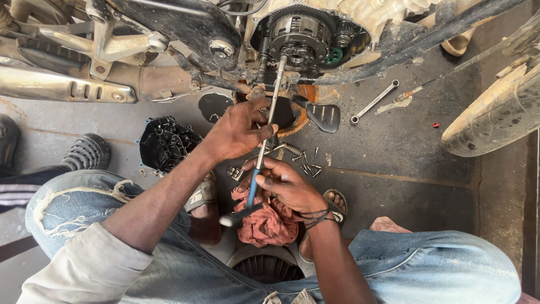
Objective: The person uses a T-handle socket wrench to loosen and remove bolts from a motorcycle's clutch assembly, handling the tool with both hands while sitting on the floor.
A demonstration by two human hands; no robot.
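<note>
A long metal T-handle wrench [274,95] with a blue grip runs from my hands up to the centre of the exposed clutch assembly [298,42] of a motorcycle engine. My left hand [239,130] is wrapped around the middle of the shaft. My right hand [281,183] holds the blue grip lower down, near the cross handle. A red rag [267,225] lies under my right hand.
The removed black engine cover [166,142] lies on the ground at left. Loose bolts and a spring [301,157] are scattered near my hands. A spanner [374,101] lies at right, beside the tyre [498,115]. The exhaust pipe [62,84] runs across the upper left. Another person's black shoe [87,151] is at left.
</note>
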